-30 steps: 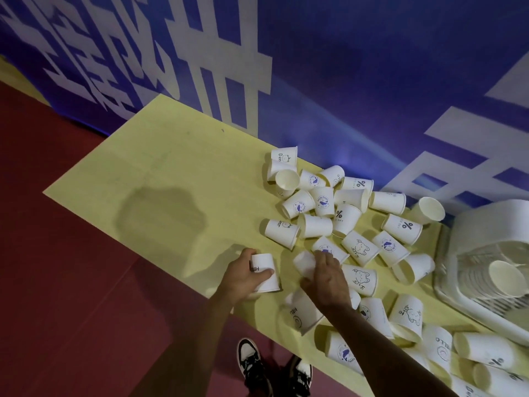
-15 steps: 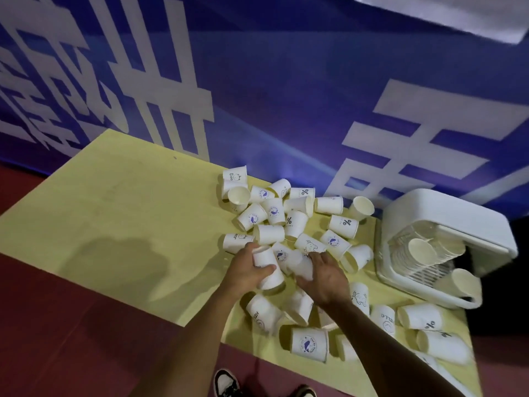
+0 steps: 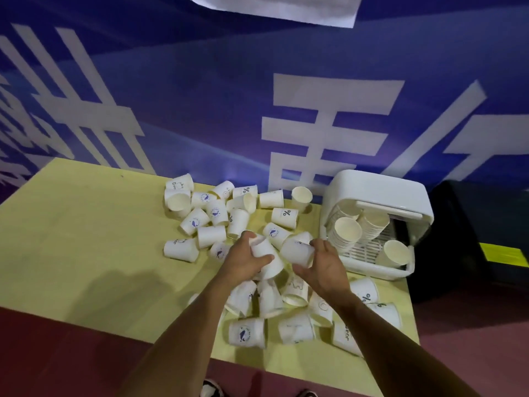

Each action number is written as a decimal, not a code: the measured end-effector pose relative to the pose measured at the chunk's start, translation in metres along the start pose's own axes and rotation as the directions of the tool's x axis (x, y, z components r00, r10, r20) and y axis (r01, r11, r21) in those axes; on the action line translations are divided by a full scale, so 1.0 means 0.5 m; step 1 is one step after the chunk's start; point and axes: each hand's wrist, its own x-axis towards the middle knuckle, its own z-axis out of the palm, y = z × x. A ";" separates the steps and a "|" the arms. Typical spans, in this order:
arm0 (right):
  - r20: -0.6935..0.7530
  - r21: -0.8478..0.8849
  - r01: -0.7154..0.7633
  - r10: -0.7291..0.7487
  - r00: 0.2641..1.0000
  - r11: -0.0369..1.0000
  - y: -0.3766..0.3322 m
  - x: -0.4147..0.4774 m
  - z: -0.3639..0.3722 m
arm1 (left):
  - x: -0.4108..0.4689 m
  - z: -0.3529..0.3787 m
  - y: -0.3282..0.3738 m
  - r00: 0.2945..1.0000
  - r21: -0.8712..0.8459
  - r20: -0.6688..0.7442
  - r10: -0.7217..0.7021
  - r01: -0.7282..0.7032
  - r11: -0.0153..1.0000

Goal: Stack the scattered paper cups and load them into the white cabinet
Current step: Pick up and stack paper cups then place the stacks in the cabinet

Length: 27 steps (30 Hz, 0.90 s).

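**Paper cups [image 3: 216, 212] strewn left of the white cabinet [image 3: 378, 193]**

The paper cups are small, white and tapered. Some carry a blue round logo, some a percent sign, and some a line drawing with lettering. Most lie on their sides in a loose heap on the yellow table [image 3: 86, 239]. The heap starts just left of the cabinet and runs round to its front, toward the person. One cup stands upright close to the cabinet's back left corner.

The cabinet lies open toward the person. Inside, nested stacks [image 3: 346, 234] lean on a slatted white rack, and a single cup sits near the front right corner.

The left hand [image 3: 243, 262] grips a tilted cup [image 3: 266, 260] left of the cabinet. The thumb crosses its side and the fingers curl over its base (the wide mouth points down toward the person).

The right hand [image 3: 323, 265] is nearer the cabinet, palm turned inward. Its fingers and thumb curl loosely round a second cup [image 3: 296, 252], which lies sideways. The two held cups almost touch. More cups lie beneath both forearms and are partly hidden by them.

Behind the cabinet rises a blue wall [image 3: 200, 96] with large white characters. To its right stands a dark box [image 3: 472, 224] with a yellow stripe. The floor [image 3: 43, 353] is red, and the tips of two shoes [image 3: 213, 391] show at the bottom edge.
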 end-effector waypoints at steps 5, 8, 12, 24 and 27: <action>-0.025 0.008 -0.052 0.053 0.998 0.999 0.090 -0.001 -0.056 | 0.003 0.070 0.064 1.000 0.015 -0.016 0.018 -0.017 1.000; -0.048 0.031 -0.114 0.115 0.992 0.993 0.121 -0.003 -0.078 | 0.020 0.090 0.092 0.996 0.032 0.042 0.084 -0.085 0.996; -0.124 0.065 -0.226 0.232 0.965 0.972 0.149 -0.008 -0.102 | 0.062 0.112 0.128 0.974 0.086 0.170 0.148 -0.164 0.983; -0.183 0.031 -0.416 0.414 0.891 0.909 0.217 0.001 -0.155 | 0.106 0.172 0.163 0.894 0.209 0.437 0.099 -0.207 0.956; -0.125 0.036 -0.428 0.429 0.895 0.903 0.239 0.019 -0.157 | 0.108 0.177 0.161 0.894 0.237 0.446 0.043 -0.165 0.957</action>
